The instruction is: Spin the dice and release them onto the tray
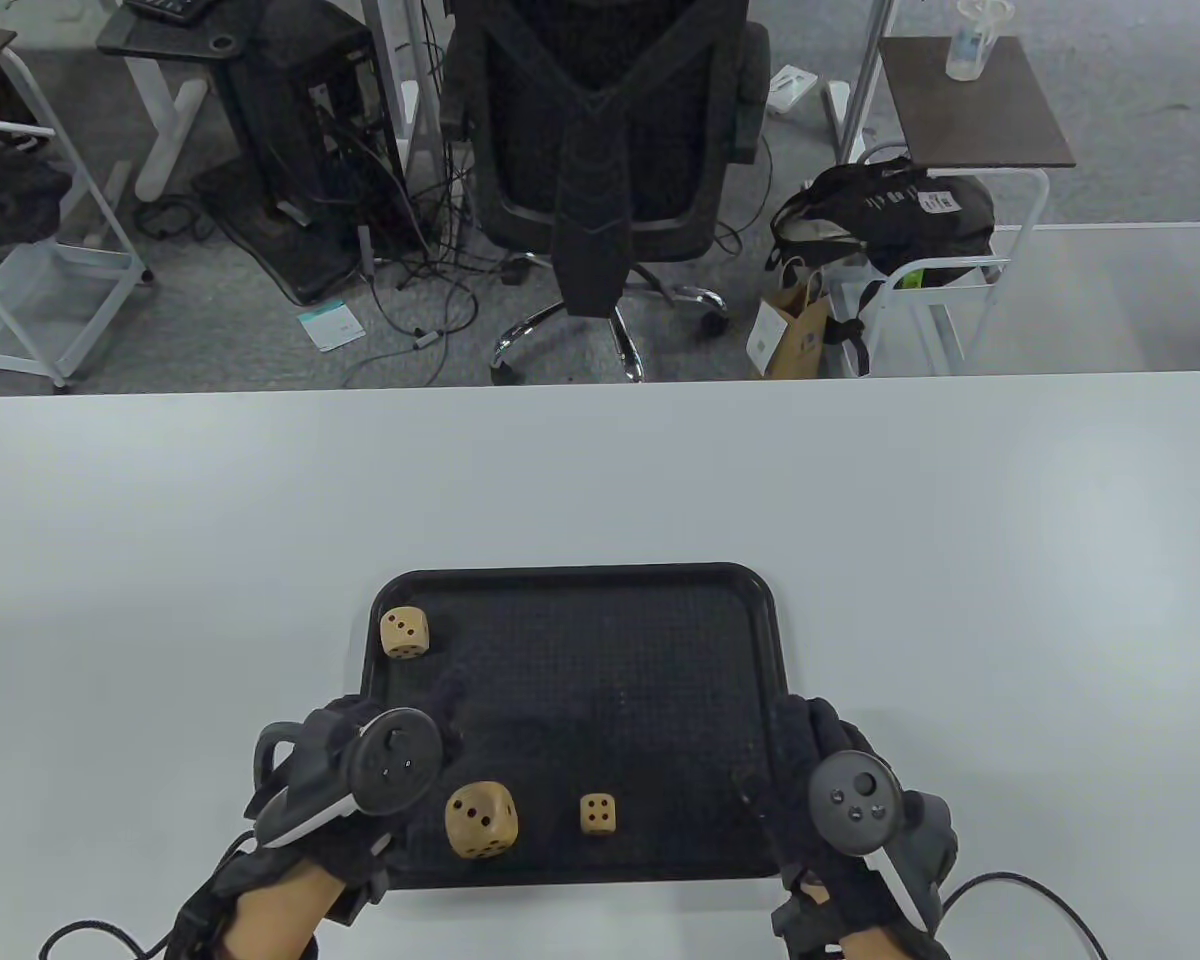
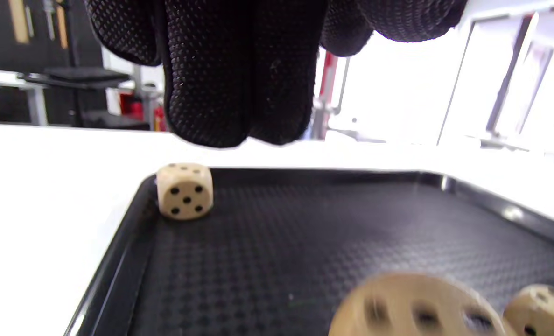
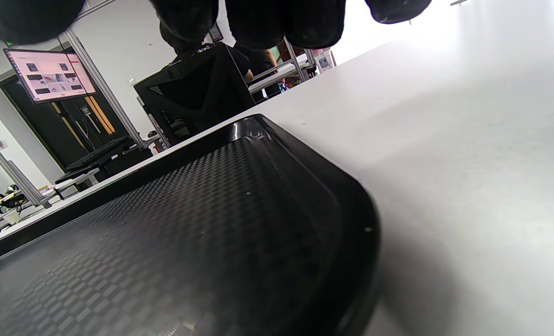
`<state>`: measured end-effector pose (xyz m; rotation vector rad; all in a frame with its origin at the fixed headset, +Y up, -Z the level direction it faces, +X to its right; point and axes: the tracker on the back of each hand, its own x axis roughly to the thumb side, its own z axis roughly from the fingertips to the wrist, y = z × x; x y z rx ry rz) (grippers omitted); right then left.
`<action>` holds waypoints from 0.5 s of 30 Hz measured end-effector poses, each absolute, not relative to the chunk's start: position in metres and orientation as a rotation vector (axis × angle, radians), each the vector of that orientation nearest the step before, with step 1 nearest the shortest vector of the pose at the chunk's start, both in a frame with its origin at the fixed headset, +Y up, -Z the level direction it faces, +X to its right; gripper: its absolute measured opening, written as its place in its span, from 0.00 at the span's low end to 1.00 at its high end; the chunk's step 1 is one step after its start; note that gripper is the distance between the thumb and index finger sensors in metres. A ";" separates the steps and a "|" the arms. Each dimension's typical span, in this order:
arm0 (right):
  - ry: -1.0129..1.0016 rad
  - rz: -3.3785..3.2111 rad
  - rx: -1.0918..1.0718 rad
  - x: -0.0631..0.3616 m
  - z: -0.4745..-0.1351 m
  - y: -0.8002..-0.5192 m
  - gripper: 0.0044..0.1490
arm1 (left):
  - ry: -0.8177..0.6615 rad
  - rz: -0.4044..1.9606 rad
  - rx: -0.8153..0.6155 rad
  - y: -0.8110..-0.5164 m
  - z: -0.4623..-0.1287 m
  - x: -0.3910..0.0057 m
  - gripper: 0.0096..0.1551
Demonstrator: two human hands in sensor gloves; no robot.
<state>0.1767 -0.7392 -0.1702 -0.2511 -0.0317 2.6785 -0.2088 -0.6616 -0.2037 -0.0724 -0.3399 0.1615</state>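
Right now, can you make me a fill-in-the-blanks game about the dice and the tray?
1. The number of dice on the black tray is ____.
2. The die in the far left corner shows ____ dots on top.
3. The biggest die lies closest to the ____ hand.
4. The right hand holds ____.

Missing words: three; three; left; nothing

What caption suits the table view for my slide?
Two gloved hands, left and right, at a black tray holding three wooden dice.
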 end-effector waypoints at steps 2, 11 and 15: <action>-0.033 2.680 -0.252 0.177 -0.170 -0.739 0.52 | -0.332 0.189 -0.019 -0.657 -0.201 -0.217 0.39; -0.035 2.683 -0.255 0.176 -0.170 -0.740 0.52 | -0.235 0.287 0.149 -0.655 -0.194 -0.268 0.43; -0.038 2.681 -0.257 0.177 -0.170 -0.740 0.52 | -0.180 0.297 0.141 -0.670 -0.192 -0.290 0.43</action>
